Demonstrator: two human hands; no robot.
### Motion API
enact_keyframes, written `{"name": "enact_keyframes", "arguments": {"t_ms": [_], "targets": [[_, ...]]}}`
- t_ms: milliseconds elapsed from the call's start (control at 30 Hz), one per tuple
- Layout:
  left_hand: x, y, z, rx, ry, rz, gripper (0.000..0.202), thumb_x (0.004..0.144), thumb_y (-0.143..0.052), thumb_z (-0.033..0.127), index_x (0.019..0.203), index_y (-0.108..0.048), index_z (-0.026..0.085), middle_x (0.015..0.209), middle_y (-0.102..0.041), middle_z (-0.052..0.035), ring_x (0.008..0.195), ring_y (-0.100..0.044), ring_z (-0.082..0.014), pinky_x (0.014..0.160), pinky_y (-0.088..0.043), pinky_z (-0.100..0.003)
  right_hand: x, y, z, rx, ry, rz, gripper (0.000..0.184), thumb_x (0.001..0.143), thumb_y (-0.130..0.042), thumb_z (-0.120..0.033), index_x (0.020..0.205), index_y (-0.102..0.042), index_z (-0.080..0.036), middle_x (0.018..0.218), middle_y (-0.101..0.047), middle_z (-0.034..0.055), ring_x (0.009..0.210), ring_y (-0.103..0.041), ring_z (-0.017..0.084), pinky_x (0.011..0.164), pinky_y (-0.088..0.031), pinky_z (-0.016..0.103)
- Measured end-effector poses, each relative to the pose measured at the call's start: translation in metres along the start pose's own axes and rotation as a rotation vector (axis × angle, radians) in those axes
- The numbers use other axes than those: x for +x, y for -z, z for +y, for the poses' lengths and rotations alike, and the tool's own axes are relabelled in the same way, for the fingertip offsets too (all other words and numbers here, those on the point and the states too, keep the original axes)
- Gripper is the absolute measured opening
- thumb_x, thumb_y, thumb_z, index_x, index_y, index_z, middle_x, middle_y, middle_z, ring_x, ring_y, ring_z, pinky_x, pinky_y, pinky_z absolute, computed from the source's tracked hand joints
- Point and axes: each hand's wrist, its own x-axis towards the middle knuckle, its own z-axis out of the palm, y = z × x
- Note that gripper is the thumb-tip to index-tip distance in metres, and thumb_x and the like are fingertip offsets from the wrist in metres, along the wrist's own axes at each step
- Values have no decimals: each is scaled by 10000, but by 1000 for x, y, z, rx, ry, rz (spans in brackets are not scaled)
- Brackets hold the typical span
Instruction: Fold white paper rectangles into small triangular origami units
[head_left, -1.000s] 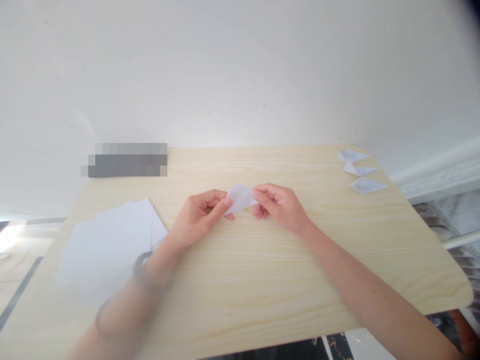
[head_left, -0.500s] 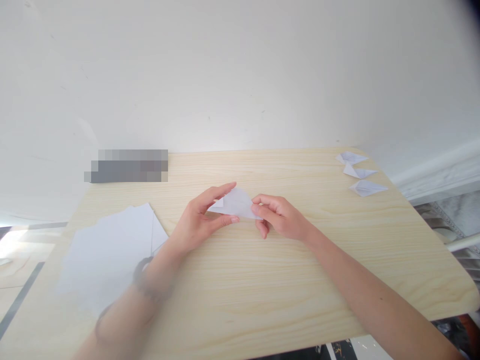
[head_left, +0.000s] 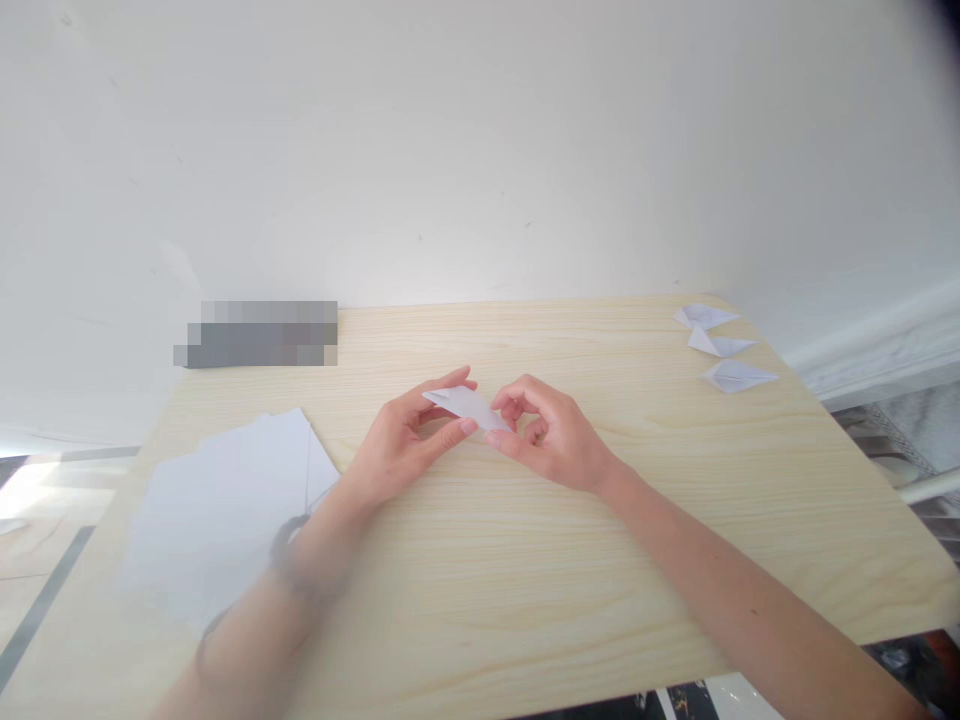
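Above the middle of the desk (head_left: 480, 610), pinching folded white paper (head_left: 470, 405) by its right end in fingers (head_left: 519, 392) of right hand (head_left: 559, 435), apparently also gripping it in left hand (head_left: 397, 440), though partly hidden.

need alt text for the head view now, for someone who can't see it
A left hand and a right hand hold a folded paper over a table. White sheets lie on the left, three folded pieces at the far right.
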Motion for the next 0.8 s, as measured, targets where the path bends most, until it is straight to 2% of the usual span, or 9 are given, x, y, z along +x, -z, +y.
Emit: {"name": "enact_keyframes", "arguments": {"t_ms": [100, 233, 400, 600, 700, 800], "targets": [[0, 0, -1, -18, 15, -3, 382, 809, -619, 312, 1168, -567, 190, 1313, -518, -82, 1140, -541, -237, 986, -438, -362, 0, 1, 1, 27, -21, -48, 168, 772, -609, -307, 872, -533, -195, 816, -536, 10, 708, -514, 105, 505, -421, 189], [1, -1, -2, -91, 24, 0, 526, 794, -643, 283, 1277, -451, 203, 1216, -591, -84, 1101, -569, -226, 986, -438, -395, 1, 3, 1, 64, -76, -87, 184, 779, -604, -329, 869, -527, -189, 758, -537, -4, 628, -508, 92, 495, -413, 201], [2, -2, -3, -118, -41, 15, 387, 789, -648, 259, 1154, -539, 190, 1167, -613, -79, 1065, -585, -222, 964, -455, -392, 0, 1, 2, 80, -57, -63, 148, 807, -566, -321, 856, -522, -188, 746, -549, -10, 570, -490, 73, 487, -413, 196], [1, -4, 0, 42, -41, 39, 303, 800, -624, 290, 1082, -606, 181, 1227, -569, -83, 1094, -563, -229, 956, -463, -354, -1, -4, 3, -308, 152, 201, 69, 794, -545, -237, 843, -536, -189, 725, -595, -18, 574, -500, 70, 533, -395, 199], [1, -6, 4, 186, -96, 25, 288, 792, -627, 307, 1051, -641, 183, 1220, -561, -80, 1097, -553, -231, 929, -481, -324, 0, -6, 1, -452, 241, 235, 52, 768, -551, -218, 806, -545, -183, 692, -599, -16, 599, -526, 84, 553, -389, 207], [1, -8, 6, 244, -124, 21, 386, 795, -620, 309, 1163, -589, 196, 1154, -575, -77, 1059, -564, -211, 901, -501, -309, 2, -8, 0, -537, 295, 226, 74, 754, -555, -210, 689, -536, -180, 598, -570, -32, 557, -515, 79, 535, -364, 203]]}}
